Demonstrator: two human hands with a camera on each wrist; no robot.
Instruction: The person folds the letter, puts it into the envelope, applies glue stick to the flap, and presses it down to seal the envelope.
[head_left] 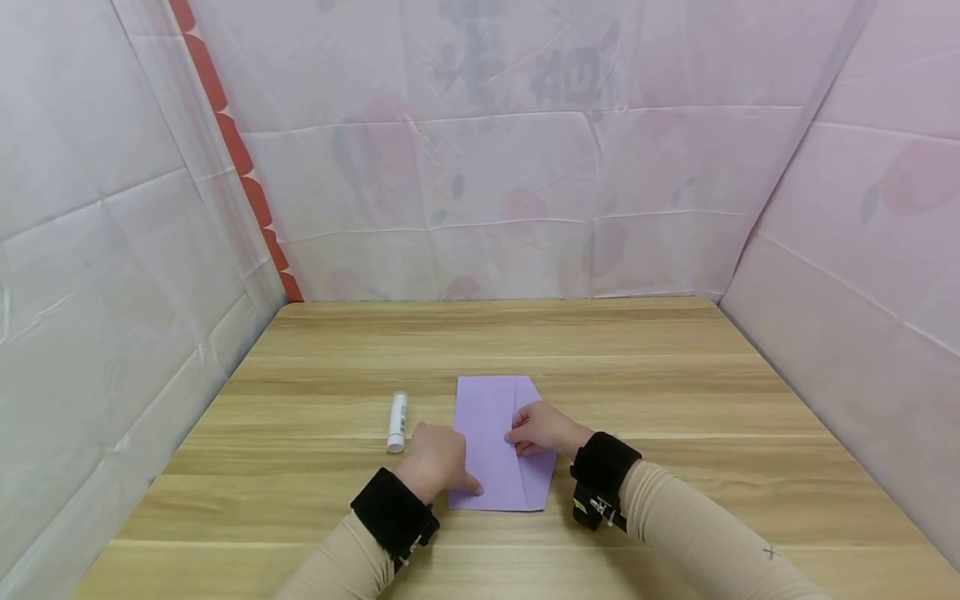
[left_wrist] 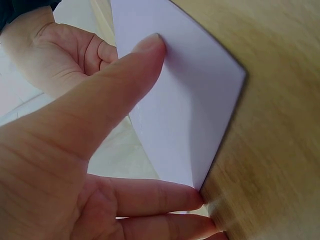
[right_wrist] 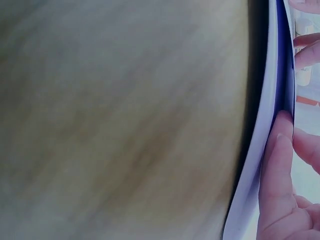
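On a wooden table (head_left: 675, 400), the left hand (head_left: 438, 460) presses straight fingers on folded purple paper (head_left: 491, 442) while the right hand (head_left: 542, 428) pinches its flap, a glue stick (head_left: 397, 421) lying nearby.

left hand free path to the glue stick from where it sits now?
Probably yes. The glue stick lies on bare table just to the left of the left hand, nothing between them. But that hand's thumb presses the purple paper, so it would have to let go first.
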